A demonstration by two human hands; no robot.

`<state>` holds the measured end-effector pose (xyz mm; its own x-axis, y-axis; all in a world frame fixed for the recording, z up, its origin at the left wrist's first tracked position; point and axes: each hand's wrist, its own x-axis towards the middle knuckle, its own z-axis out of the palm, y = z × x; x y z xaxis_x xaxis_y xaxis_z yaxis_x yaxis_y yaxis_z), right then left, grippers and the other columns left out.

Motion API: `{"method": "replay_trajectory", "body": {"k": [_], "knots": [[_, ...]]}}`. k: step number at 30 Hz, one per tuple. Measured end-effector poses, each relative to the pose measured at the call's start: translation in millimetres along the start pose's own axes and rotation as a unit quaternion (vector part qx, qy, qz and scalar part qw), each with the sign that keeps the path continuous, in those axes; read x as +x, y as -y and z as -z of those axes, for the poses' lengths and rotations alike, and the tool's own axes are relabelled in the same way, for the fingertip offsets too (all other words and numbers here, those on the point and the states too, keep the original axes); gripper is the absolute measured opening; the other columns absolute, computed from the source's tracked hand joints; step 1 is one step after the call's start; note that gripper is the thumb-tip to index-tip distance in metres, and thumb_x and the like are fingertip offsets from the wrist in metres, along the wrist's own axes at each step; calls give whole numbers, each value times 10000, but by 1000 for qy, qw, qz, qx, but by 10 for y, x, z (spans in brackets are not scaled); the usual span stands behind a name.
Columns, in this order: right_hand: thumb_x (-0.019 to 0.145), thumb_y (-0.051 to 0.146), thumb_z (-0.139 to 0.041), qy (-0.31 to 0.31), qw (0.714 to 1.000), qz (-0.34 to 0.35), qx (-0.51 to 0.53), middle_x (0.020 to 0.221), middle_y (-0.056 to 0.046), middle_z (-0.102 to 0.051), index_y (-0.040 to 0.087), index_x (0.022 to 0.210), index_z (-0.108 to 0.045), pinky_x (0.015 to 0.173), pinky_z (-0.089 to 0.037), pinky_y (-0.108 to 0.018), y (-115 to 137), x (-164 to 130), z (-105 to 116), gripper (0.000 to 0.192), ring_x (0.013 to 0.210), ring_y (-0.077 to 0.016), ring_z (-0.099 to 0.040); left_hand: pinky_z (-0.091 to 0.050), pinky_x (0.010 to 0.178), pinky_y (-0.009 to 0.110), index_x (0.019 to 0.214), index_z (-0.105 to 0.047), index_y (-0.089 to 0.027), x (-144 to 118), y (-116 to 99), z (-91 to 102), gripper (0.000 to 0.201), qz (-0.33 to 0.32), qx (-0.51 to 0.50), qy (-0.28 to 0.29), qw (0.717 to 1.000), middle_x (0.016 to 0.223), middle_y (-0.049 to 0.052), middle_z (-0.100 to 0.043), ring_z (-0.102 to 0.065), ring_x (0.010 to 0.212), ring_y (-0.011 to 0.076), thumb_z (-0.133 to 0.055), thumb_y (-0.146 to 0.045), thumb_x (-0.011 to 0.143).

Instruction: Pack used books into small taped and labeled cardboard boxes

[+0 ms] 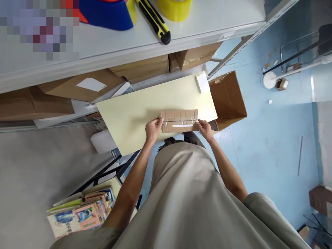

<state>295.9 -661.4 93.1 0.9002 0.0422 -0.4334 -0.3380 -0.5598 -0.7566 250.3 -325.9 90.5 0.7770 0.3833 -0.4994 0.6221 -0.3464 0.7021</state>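
A flat brown cardboard box (179,116), crossed lengthwise by clear tape and with a white strip on its face, is held between my hands over a pale yellow table (124,121). My left hand (153,130) pinches its left end, thumb on top. At the opposite end, my right hand (205,129) grips the right edge, fingers closed. The undersides of both grips are hidden. A small white pad or box (202,83) lies at the table's far right corner.
An open cardboard carton (228,100) stands beyond the table's right end. Above the table, a grey shelf (197,34) carries a yellow-black utility knife (155,22) and a yellow tape roll (175,9). Cardboard boxes (147,67) sit beneath it. Printed bags (83,212) lie lower left.
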Motion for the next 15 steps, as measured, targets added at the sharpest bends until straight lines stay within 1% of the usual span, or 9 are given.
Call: {"method": "replay_trajectory", "body": {"k": [1, 3, 5, 6, 9, 11, 12, 13, 15], "knots": [[916, 924, -698, 5, 1000, -14, 17, 1283, -184, -804, 212, 1268, -831, 1101, -654, -567, -35, 1, 5, 805, 1176, -369, -786, -603, 1034, 384, 1027, -848, -217, 22, -10, -12, 329, 7, 1, 7, 1000, 1232, 122, -900, -830, 1230, 350, -678, -492, 1088], [906, 918, -722, 27, 997, -50, 56, 1390, -189, -808, 213, 1435, -789, 1149, -641, -589, -92, 33, 11, 883, 1256, -383, -786, -589, 1060, 377, 1103, -811, -210, 43, -22, -32, 301, 20, -4, 2, 1000, 1274, 136, -883, -812, 1251, 330, -687, -482, 1066], [912, 886, -752, 65, 989, -99, 92, 1519, -187, -774, 216, 1630, -679, 1168, -642, -596, -112, 101, 3, 985, 1347, -395, -767, -575, 1092, 369, 1126, -761, -210, 31, -44, -51, 305, 36, -9, -2, 999, 1346, 147, -855, -789, 1272, 304, -671, -492, 1054], [922, 866, -761, 90, 982, -123, 110, 1583, -178, -747, 227, 1709, -611, 1182, -640, -597, -103, 146, -5, 1026, 1398, -398, -748, -574, 1090, 363, 1115, -738, -214, 12, -66, -64, 316, 40, -8, 4, 999, 1336, 144, -849, -783, 1255, 292, -652, -512, 1056], [981, 818, -747, 194, 952, -164, 171, 1717, -108, -669, 283, 1824, -478, 1294, -574, -590, -6, 304, 1, 1034, 1554, -383, -654, -587, 1016, 356, 1025, -679, -240, -80, -221, -126, 375, 57, 37, 10, 998, 1141, 104, -840, -766, 1119, 278, -606, -607, 1052], [1013, 824, -713, 258, 925, -170, 220, 1757, -56, -638, 323, 1826, -483, 1370, -505, -590, 76, 405, 86, 983, 1622, -372, -596, -596, 974, 376, 994, -658, -251, -167, -428, -206, 406, 86, 95, -16, 992, 1050, 91, -814, -755, 1057, 294, -616, -654, 1027], [1020, 834, -703, 279, 913, -169, 246, 1766, -30, -630, 349, 1816, -501, 1403, -465, -590, 103, 450, 166, 954, 1650, -368, -569, -601, 968, 392, 1012, -666, -253, -216, -567, -264, 418, 97, 122, -29, 987, 1050, 94, -810, -757, 1055, 308, -621, -668, 1019], [1020, 842, -702, 288, 903, -165, 274, 1769, -3, -627, 377, 1800, -524, 1433, -423, -585, 111, 493, 274, 925, 1677, -362, -541, -607, 974, 410, 1057, -684, -252, -268, -731, -340, 433, 102, 143, -38, 984, 1078, 103, -814, -765, 1073, 325, -621, -679, 1019], [1015, 850, -711, 277, 890, -158, 326, 1765, 34, -630, 421, 1760, -571, 1468, -363, -564, 51, 576, 564, 871, 1723, -344, -485, -622, 1015, 448, 1218, -718, -253, -370, -1119, -553, 490, 84, 166, -36, 982, 1202, 129, -827, -782, 1159, 358, -612, -696, 1036]]}}
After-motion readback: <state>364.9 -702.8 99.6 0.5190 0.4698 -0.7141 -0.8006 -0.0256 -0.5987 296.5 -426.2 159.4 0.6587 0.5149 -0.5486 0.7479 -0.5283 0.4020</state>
